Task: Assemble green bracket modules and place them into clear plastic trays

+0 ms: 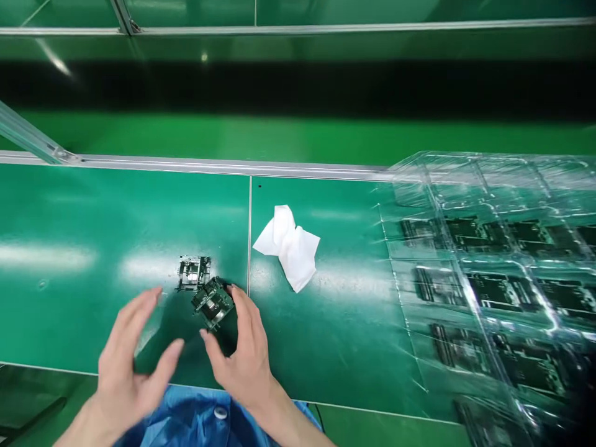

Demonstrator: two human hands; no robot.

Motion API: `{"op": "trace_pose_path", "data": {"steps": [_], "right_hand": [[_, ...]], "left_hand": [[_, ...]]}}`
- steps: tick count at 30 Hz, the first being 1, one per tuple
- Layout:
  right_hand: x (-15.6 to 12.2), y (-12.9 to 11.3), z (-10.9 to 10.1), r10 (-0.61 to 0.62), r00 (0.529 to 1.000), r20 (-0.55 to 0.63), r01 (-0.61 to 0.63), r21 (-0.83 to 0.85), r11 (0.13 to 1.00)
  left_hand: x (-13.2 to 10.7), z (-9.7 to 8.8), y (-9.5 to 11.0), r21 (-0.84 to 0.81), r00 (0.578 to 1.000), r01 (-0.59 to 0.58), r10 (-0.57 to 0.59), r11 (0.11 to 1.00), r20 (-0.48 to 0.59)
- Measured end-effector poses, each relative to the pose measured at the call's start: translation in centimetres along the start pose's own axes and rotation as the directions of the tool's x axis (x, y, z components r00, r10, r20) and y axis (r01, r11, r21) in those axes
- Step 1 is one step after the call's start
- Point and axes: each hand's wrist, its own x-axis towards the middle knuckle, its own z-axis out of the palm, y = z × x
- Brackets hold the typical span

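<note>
My right hand [242, 357] pinches a small green circuit board [213, 302] between thumb and fingers, tilted just above the green table [93, 248]. A second small board [192, 273] lies flat on the table just beyond it, to the left. My left hand [133, 360] hovers open beside them with fingers spread and holds nothing; it is slightly blurred.
A crumpled white wipe [291, 245] lies right of the table seam. At the right stands a stack of clear plastic trays [488, 273] with several dark boards in their pockets. A metal rail [209, 166] edges the table's far side. Blue clothing [195, 419] shows at the bottom.
</note>
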Motion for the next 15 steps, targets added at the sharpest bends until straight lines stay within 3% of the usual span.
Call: {"op": "trace_pose_path", "data": {"steps": [3,7,11,15], "right_hand": [[1.0,0.7,-0.9,0.033,0.999,0.013,-0.034,0.028,0.999],[2.2,1.6,-2.3,0.051,0.998,0.044,-0.051,-0.001,0.999],[2.5,1.9,-2.7,0.012,0.999,0.046,-0.011,-0.013,1.0],[2.1,1.8,-3.0,-0.007,0.997,0.071,0.006,0.016,1.0]], "left_hand": [[3.1,-0.3,-2.7,-0.247,0.984,0.175,-0.164,0.953,0.065],[6.4,2.1,-4.5,-0.552,0.957,0.282,-0.19,0.785,0.219],[6.8,5.0,-3.8,-0.609,0.948,0.312,-0.199,0.729,0.247],[6.2,6.0,-2.8,-0.616,0.961,0.277,-0.202,0.738,0.191]]}}
